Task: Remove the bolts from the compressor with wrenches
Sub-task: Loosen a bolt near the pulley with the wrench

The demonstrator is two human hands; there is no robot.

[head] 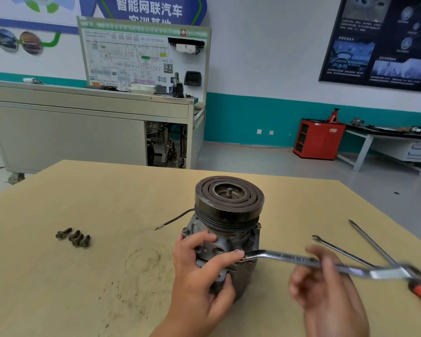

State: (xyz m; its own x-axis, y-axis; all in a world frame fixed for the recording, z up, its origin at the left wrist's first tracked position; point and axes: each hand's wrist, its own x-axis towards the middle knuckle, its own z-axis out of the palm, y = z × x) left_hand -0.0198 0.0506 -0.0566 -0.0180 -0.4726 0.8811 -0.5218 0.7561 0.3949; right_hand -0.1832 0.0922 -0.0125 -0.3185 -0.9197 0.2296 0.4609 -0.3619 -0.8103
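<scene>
The compressor (229, 215) stands upright on the wooden table (107, 276), pulley end up. My left hand (202, 271) grips its grey body from the near left side, fingers curled round the housing. A silver wrench (289, 257) has its ring end on a bolt (238, 252) at the compressor's right side, just beside my left fingertips. My right hand (326, 288) is blurred by motion and lies under and around the wrench shaft; how its fingers sit is unclear. Several removed bolts (74, 237) lie together on the table at the left.
A second, thinner wrench (340, 251) and a long screwdriver with a red handle (387, 256) lie on the table at the right. A black wire (175, 218) sticks out from the compressor to the left. Beyond the table stand a grey training bench and a red cabinet.
</scene>
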